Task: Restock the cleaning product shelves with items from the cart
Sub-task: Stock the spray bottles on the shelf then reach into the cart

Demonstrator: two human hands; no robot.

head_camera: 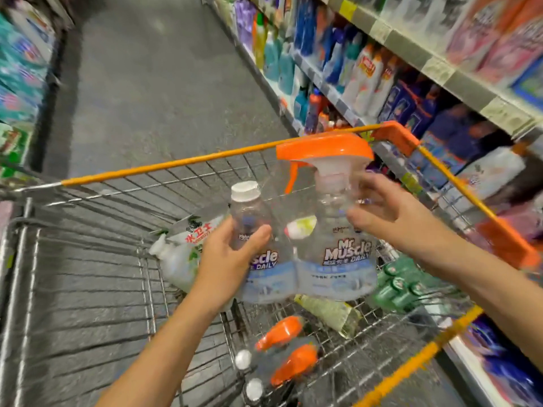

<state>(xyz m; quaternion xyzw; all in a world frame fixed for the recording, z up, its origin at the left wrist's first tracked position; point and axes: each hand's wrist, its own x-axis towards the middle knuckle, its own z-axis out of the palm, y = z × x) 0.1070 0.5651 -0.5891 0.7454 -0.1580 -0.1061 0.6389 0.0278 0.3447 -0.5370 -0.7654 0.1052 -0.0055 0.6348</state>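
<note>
Clear, slick twin-pack (346,259) looks heavy with liquid; left hand (232,257) and right hand (388,211) curl fingers round each bottle's neck, the surest hold.

- Twin pack (332,259): two clear Mr Muscle bottles joined by a pale blue label band, upright above the cart (164,167), gripped by the left hand (232,254) and the right hand (390,212).
- Its left bottle has a white screw cap (245,190); its right bottle has an orange trigger sprayer (323,149).
- The cart is wire with an orange rim and holds more orange-topped bottles (296,364) and a green multipack (396,286).
- Shelves (411,51) on the right, stocked with bottles.
</note>
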